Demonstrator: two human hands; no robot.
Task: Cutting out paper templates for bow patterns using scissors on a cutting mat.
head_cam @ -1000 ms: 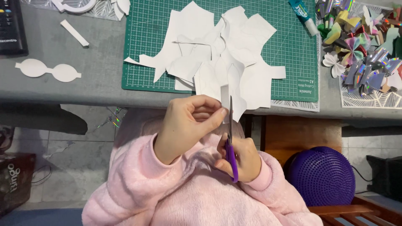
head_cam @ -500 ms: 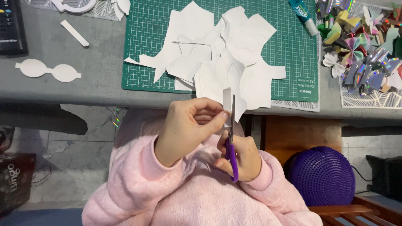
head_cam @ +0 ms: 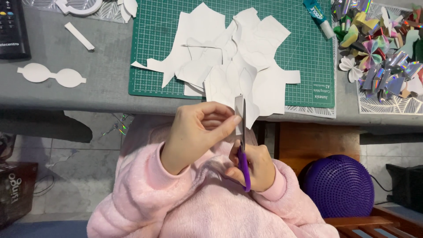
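My left hand [head_cam: 196, 132] pinches a small strip of white paper [head_cam: 238, 112] between thumb and fingers, just below the table's near edge. My right hand [head_cam: 255, 165] grips purple-handled scissors [head_cam: 243, 150], blades pointing up and lying against the paper strip's right edge. Both arms wear fluffy pink sleeves. Behind the hands, a heap of cut white paper pieces [head_cam: 229, 61] lies on a green cutting mat [head_cam: 150, 48].
On the grey table [head_cam: 88, 97]: a white double-oval cutout [head_cam: 50, 75], a white paper strip [head_cam: 79, 36], a black remote [head_cam: 12, 28], a glue tube [head_cam: 318, 15], and several shiny paper bows [head_cam: 383, 57] at right. A purple spiky cushion [head_cam: 346, 185] sits below right.
The scissor blades have moved slightly up along the paper strip; both hands stay in nearly the same place.
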